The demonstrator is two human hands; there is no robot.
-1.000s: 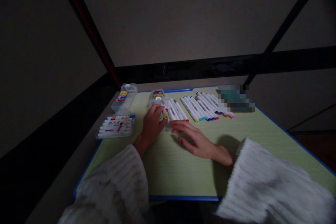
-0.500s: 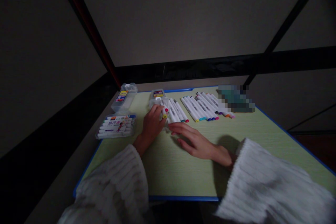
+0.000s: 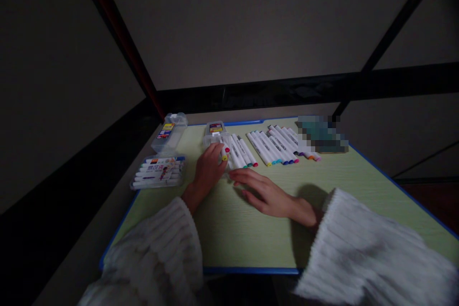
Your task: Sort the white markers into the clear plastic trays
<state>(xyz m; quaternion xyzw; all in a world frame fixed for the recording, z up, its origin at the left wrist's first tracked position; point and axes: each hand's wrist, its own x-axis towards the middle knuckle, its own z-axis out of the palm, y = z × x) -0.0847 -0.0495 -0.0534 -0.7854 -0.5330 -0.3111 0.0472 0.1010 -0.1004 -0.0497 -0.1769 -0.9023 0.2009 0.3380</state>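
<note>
My left hand [image 3: 211,165] is curled closed around white markers [image 3: 224,153] with yellow and red ends, at an opened clear plastic case [image 3: 216,139]. Its fingertips are partly hidden behind the markers. My right hand [image 3: 263,192] is open, its fingers stretched out to the left. Its fingertips reach the near end of the clear case; whether they touch it I cannot tell. Just right of the case lie a few loose white markers [image 3: 244,151] with green and red ends.
A larger row of white markers [image 3: 274,146] with coloured ends lies right of centre. Beyond it is a blurred-out flat object [image 3: 324,138]. At the left stand a clear case [image 3: 169,135] and a filled marker box [image 3: 158,172]. Blue edging borders the pale green table [image 3: 247,244].
</note>
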